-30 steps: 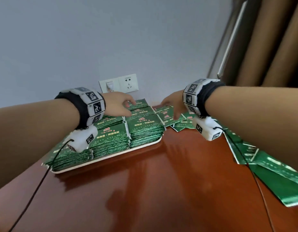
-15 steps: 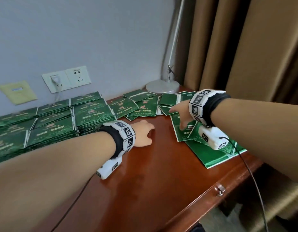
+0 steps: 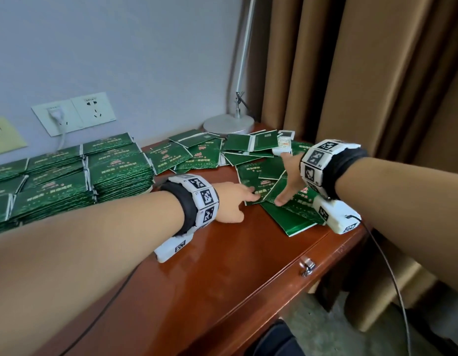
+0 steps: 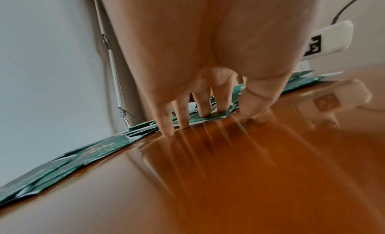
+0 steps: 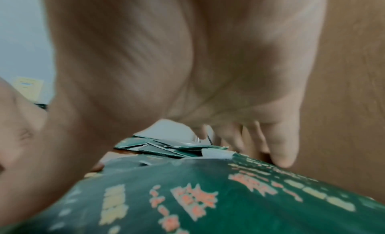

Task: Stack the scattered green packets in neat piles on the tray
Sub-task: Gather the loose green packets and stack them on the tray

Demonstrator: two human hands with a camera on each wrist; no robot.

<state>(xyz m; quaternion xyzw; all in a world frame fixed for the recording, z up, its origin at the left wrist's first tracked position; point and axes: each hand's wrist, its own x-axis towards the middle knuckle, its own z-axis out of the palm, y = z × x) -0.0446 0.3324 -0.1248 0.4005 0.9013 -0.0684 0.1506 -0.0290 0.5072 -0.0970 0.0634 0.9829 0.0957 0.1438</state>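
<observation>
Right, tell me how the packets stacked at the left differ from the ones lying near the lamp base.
The stacked packets sit in squared, tall piles side by side; the loose packets lie scattered and overlapping at odd angles, only a layer or two deep. The stacked packets all show printed fronts; some loose packets lie plain side up. Both hands, left hand and right hand, touch loose packets, none of the stacked ones. Both groups are the same green packets.

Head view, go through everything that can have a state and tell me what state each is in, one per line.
Left hand: fingers straight, tips touching a loose packet's edge.
Right hand: open, fingers spread, resting on loose packets.
Loose packets: scattered, overlapping on the desk.
Piles: neat, side by side.
Left socket: plug in.
Right socket: nothing plugged in.
Drawer: closed.
</observation>
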